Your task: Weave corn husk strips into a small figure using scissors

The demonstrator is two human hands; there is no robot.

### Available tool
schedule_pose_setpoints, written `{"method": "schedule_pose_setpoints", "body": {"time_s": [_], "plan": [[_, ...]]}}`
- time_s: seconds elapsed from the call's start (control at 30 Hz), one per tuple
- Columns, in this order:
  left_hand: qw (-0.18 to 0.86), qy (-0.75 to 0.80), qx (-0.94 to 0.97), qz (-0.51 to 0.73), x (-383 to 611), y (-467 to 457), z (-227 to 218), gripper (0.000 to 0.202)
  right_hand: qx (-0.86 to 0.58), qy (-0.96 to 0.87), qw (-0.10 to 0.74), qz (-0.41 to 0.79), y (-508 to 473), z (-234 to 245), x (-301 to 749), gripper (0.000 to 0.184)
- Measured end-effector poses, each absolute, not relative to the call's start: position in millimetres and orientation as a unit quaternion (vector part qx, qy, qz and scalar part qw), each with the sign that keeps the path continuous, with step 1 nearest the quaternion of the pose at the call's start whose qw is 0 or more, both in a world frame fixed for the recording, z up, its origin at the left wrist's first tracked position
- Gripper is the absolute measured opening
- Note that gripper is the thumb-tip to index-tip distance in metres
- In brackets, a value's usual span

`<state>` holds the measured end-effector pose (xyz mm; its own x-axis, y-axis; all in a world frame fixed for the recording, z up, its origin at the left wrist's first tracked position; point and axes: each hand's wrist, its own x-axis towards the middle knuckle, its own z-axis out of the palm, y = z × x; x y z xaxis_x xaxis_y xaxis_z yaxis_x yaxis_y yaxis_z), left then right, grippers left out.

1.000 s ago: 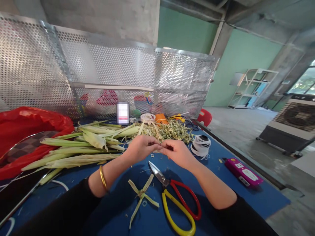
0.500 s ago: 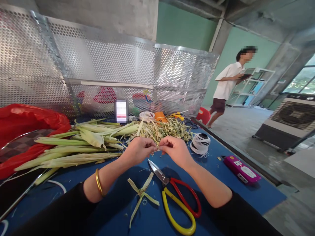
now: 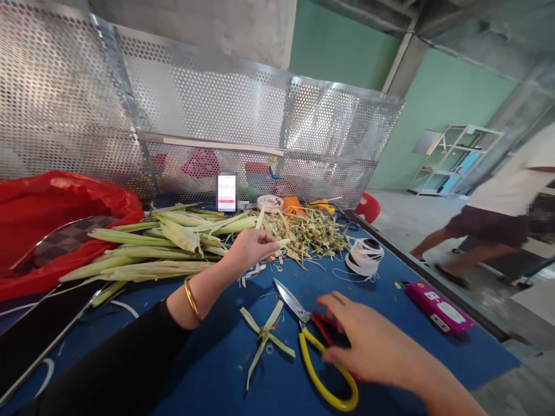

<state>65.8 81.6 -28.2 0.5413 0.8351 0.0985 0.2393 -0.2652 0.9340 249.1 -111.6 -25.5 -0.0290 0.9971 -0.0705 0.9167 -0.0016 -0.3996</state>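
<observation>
My left hand [image 3: 249, 248] is raised over the blue table [image 3: 217, 375] beside the pile of green husk leaves [image 3: 147, 254], its fingers pinched on a small pale husk strip [image 3: 281, 243]. My right hand [image 3: 368, 341] hovers low over the handles of the red-and-yellow scissors [image 3: 321, 358], fingers spread and holding nothing. A small tied cross of husk strips [image 3: 264, 335] lies between my arms.
A heap of cut husk scraps [image 3: 312, 231] and a white thread spool [image 3: 365, 257] sit behind the scissors. A pink box [image 3: 436, 306] lies at the right edge. A red bag [image 3: 52, 208] is at left, a perforated metal screen [image 3: 195, 121] behind. A person [image 3: 489, 225] walks past on the right.
My hands have parted: the right dropped from the strip down to the scissors, the left kept the strip. The person at the back walked to the near right.
</observation>
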Motion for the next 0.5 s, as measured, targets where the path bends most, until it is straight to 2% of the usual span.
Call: {"method": "schedule_pose_setpoints", "body": {"time_s": [0.03,0.1,0.27,0.4,0.5], "plan": [[0.490,0.367,0.726,0.313,66.1,82.1,-28.9,0.017,-0.695,-0.699,0.087,0.143,-121.0,-30.9,242.7,0.058],[0.503,0.372,0.710,0.322,66.9,82.6,-29.8,0.015,-0.714,-0.691,0.044,0.108,-133.3,-38.9,231.0,0.059],[0.530,0.385,0.679,0.332,67.1,79.0,-24.7,0.012,-0.712,-0.694,-0.033,0.099,-136.7,-45.0,216.7,0.071],[0.553,0.399,0.649,0.338,67.2,74.8,-18.2,0.009,-0.719,-0.678,0.029,0.147,-131.9,-46.6,228.4,0.078],[0.575,0.403,0.622,0.346,66.9,76.0,-17.9,0.009,-0.729,-0.631,0.096,0.248,-128.2,-44.5,248.1,0.075]]}}
